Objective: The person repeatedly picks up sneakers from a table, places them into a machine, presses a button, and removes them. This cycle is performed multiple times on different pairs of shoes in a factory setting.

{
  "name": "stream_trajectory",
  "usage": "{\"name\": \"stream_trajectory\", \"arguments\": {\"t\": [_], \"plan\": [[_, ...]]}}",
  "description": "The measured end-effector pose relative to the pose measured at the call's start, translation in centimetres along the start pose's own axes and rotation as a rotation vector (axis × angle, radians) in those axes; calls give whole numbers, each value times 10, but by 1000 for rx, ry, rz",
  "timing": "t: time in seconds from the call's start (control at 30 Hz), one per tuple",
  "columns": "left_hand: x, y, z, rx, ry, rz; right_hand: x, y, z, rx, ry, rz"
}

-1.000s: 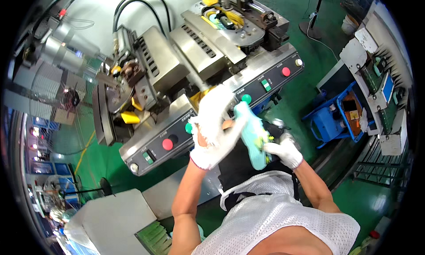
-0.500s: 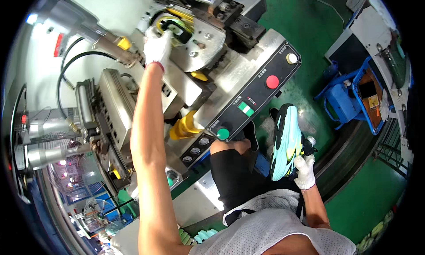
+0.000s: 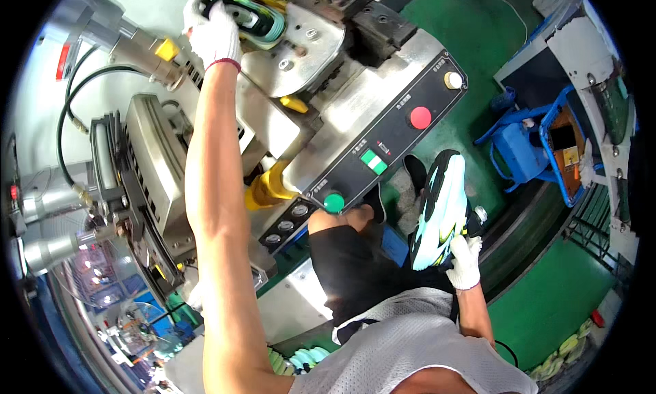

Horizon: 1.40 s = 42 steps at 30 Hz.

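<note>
Shoe (image 3: 437,213), pale blue with black trim, sole outward, gripped low by my gloved right hand (image 3: 465,261) beside my knee, not yet at the machine. Control panel (image 3: 383,148) beyond, buttons untouched. Farthest, my left hand (image 3: 215,35) closed over a second shoe (image 3: 249,15) seated on the press (image 3: 301,52).

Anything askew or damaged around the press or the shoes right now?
Nothing stands out. The left hand grips a mint-and-black shoe seated at the grey metal press, and the right hand holds a second mint-and-black sneaker upright beside the black control panel. No spills or visible damage.
</note>
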<state>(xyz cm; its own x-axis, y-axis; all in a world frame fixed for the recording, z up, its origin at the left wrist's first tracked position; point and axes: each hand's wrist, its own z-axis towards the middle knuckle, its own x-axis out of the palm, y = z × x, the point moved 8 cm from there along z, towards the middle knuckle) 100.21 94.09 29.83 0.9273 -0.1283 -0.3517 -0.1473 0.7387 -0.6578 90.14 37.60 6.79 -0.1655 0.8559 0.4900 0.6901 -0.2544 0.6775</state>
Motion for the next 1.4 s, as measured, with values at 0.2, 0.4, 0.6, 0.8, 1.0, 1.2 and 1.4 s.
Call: {"name": "stream_trajectory", "arguments": {"t": [0.2, 0.4, 0.6, 0.8, 1.0, 1.2, 1.4], "plan": [[-114, -146, -81, 106, -63, -367, 52, 45, 16, -294, -40, -64], [-219, -159, -269, -95, 470, -502, 220, 164, 68, -896, 249, -703], [-280, -100, -436, -458, 810, -323, 452, 194, 158, -890, 364, -1402], [-311, -68, -472, -494, 861, -248, 527, 110, 344, -1086, 206, -2133], [-321, -50, -480, -713, 728, -291, 534, 80, 344, -880, 199, -2137], [-314, -52, -487, -630, 729, -319, 478, 97, 181, -1366, 485, -1323], [-303, -64, -481, -562, 695, -315, 333, -4, -20, -1216, 891, -1359]]}}
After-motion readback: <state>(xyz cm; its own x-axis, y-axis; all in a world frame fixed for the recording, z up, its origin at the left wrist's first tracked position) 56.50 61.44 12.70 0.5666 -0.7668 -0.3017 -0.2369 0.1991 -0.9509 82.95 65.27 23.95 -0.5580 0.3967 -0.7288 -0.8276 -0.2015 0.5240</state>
